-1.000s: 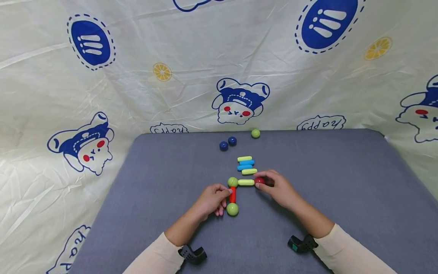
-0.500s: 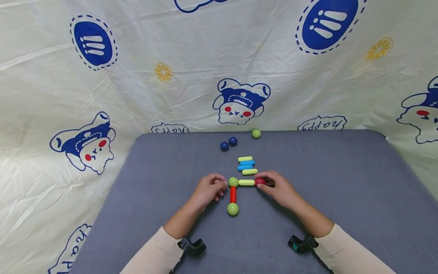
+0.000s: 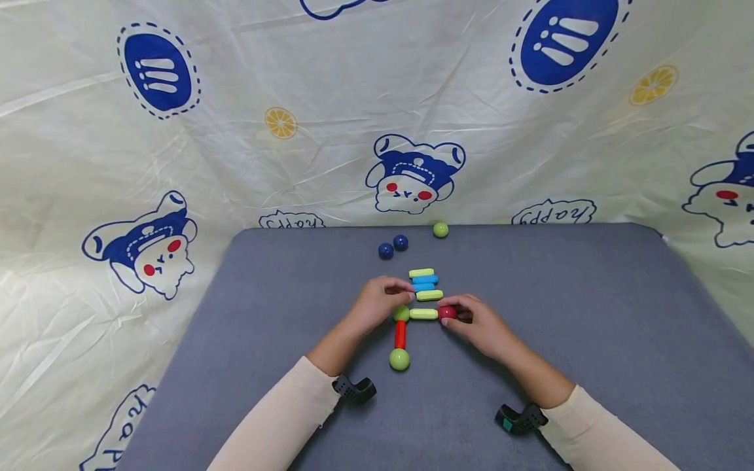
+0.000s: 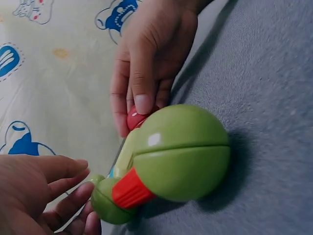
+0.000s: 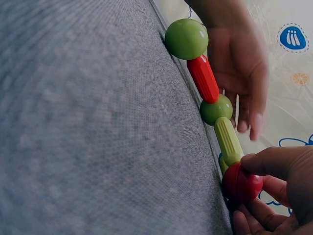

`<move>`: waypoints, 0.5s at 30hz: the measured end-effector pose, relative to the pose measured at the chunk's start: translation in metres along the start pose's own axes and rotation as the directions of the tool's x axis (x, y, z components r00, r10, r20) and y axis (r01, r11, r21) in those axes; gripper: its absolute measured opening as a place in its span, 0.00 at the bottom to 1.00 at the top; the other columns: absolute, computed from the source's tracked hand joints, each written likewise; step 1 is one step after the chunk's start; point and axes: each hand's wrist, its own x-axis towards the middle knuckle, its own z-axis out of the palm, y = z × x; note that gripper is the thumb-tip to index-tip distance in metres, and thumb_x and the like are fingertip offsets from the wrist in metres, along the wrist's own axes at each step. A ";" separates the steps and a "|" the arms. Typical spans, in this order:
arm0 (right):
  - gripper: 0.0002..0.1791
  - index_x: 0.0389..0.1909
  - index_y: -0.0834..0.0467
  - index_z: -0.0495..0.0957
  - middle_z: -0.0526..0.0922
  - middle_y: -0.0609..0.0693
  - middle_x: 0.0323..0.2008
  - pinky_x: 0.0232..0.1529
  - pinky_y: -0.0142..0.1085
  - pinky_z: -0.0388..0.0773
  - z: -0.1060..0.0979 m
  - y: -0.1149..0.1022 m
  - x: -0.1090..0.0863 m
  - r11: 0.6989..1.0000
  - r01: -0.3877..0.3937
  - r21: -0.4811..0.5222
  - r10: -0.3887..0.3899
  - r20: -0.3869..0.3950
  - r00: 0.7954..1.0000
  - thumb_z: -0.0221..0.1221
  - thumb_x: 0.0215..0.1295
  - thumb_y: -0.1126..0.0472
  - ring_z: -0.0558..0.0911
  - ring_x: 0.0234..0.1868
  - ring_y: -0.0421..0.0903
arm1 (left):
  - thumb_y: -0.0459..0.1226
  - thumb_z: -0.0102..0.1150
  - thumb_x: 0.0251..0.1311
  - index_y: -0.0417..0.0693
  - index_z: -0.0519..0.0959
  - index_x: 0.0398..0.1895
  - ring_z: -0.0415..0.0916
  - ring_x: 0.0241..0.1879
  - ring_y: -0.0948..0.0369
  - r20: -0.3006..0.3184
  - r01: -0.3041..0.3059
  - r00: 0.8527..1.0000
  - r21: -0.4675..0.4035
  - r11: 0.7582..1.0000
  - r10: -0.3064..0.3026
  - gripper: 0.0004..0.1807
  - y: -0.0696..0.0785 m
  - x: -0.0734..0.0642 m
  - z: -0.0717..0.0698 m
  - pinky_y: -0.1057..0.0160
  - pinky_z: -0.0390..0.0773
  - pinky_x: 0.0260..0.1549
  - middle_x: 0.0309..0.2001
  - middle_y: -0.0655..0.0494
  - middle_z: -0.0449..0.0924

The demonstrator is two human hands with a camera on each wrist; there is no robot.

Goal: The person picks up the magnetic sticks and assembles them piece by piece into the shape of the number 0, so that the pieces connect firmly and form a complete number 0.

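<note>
In the head view, a right-angled chain of magnetic pieces lies on the grey table. A green ball (image 3: 399, 359) joins a red stick (image 3: 400, 335), a second green ball (image 3: 402, 314), a yellow-green stick (image 3: 423, 314) and a red ball (image 3: 446, 313). My right hand (image 3: 484, 328) pinches the red ball at the chain's right end between thumb and fingers. Over the corner green ball hangs my left hand (image 3: 381, 302), its fingertips near the left ends of the loose sticks. The left wrist view shows those fingers (image 4: 68, 169) apart, holding nothing.
Loose yellow-green sticks (image 3: 429, 296) and blue sticks (image 3: 425, 279) lie stacked in a row just beyond the chain. Farther back are two dark blue balls (image 3: 385, 251) and a green ball (image 3: 440, 229) near the table's far edge. A printed cloth (image 3: 330, 170) hangs behind.
My left hand has let go of the red stick, moved away left, then gone forward and right toward the loose sticks. My right hand stays at the red ball.
</note>
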 end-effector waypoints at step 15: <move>0.16 0.56 0.56 0.81 0.81 0.56 0.52 0.53 0.38 0.79 0.001 0.003 -0.001 1.000 0.013 -0.001 -0.013 -0.005 1.000 0.65 0.68 0.62 0.80 0.51 0.49 | 0.40 0.68 0.64 0.50 0.88 0.41 0.76 0.40 0.63 0.008 -0.024 1.000 0.228 0.973 0.023 0.06 0.002 0.021 0.019 0.66 0.77 0.41 0.40 0.55 0.80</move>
